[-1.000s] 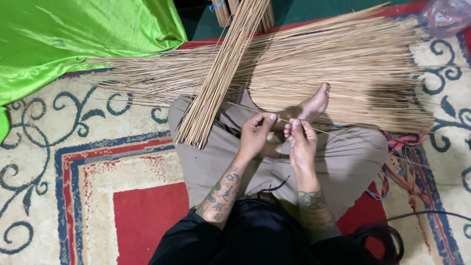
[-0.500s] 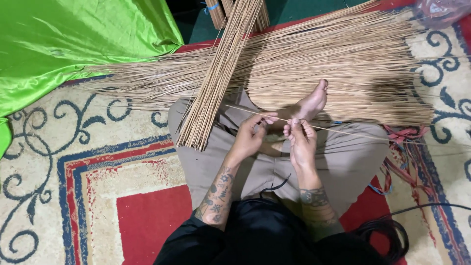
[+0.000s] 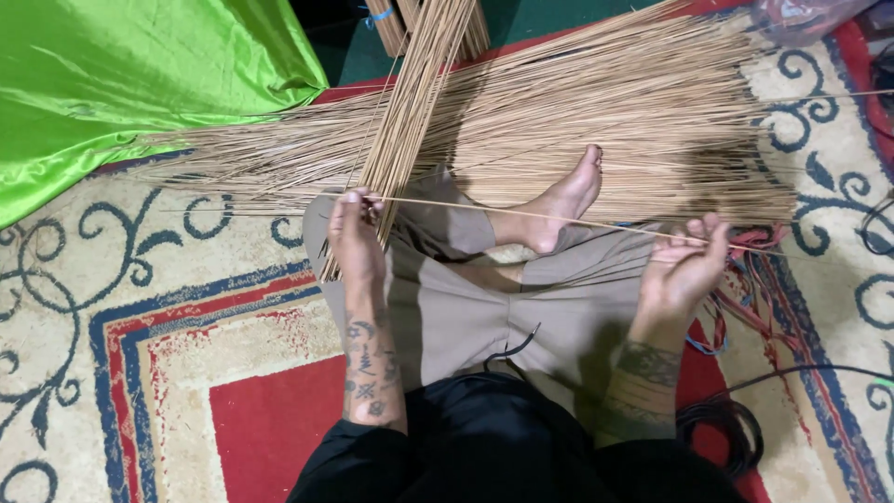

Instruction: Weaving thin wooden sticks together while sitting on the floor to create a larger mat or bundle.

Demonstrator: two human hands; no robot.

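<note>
I sit cross-legged in tan trousers on a patterned carpet. A single thin pale stick [image 3: 521,213] stretches across my lap. My left hand [image 3: 354,237] pinches its left end, just beside a tight bundle of sticks [image 3: 400,121] that leans over my left knee. My right hand [image 3: 684,265] pinches the same stick near its right part, over my right knee. My bare foot [image 3: 559,200] lies under the stick, between the two hands.
A wide heap of loose thin sticks [image 3: 605,121] lies across the carpet beyond my legs. Shiny green cloth [image 3: 121,84] covers the far left. Red and blue cords [image 3: 745,289] and a black cable coil [image 3: 726,438] lie at my right.
Both hands were together at the middle of my lap on the stick. They have spread apart, the left one leftward to the bundle, the right one rightward, and the stick is now stretched between them.
</note>
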